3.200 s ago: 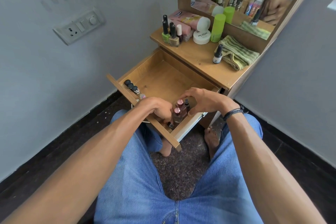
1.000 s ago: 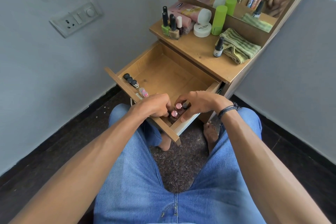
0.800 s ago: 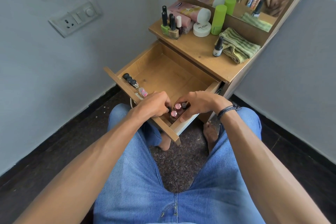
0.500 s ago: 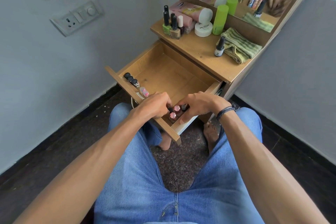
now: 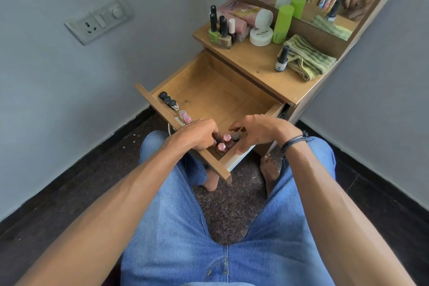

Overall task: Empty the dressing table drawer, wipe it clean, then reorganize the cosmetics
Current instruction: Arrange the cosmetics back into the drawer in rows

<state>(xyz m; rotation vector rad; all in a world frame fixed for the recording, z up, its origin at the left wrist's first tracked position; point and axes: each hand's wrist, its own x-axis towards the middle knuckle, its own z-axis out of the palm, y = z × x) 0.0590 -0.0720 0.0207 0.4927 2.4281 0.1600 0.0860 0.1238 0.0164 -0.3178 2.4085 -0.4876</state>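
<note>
Presently, both hands are seen over the near right corner of the open drawer (image 5: 209,90). The left hand (image 5: 197,137) is laid knuckles-up at the front rim, its fingers curled down onto a cluster of small nail polish bottles (image 5: 221,146). The fingertips are hidden among the caps, so whether a bottle is pinched cannot be told. The right hand (image 5: 257,133) is held just across from it, fingers loosely bent and spread with nothing between them, and the thumb is lowered toward the drawer's side wall. The cluster is stood upright directly between the two hands, with two pink caps and one dark cap shown.

Just left of the left hand, along the inside of the front panel, a pink item (image 5: 185,116) is laid. Farther left a row of three black caps (image 5: 167,99) is lined up. Beyond both hands the drawer's wooden floor is seen.

Farther beyond, well apart from the hands, several things are set on the tabletop (image 5: 253,62): a group of tall polish bottles (image 5: 224,35), a white jar (image 5: 261,36), a green cylinder (image 5: 283,23), a small dropper bottle (image 5: 281,60) and a folded striped cloth (image 5: 308,58). A dark wristband (image 5: 293,143) is worn at the right wrist.
</note>
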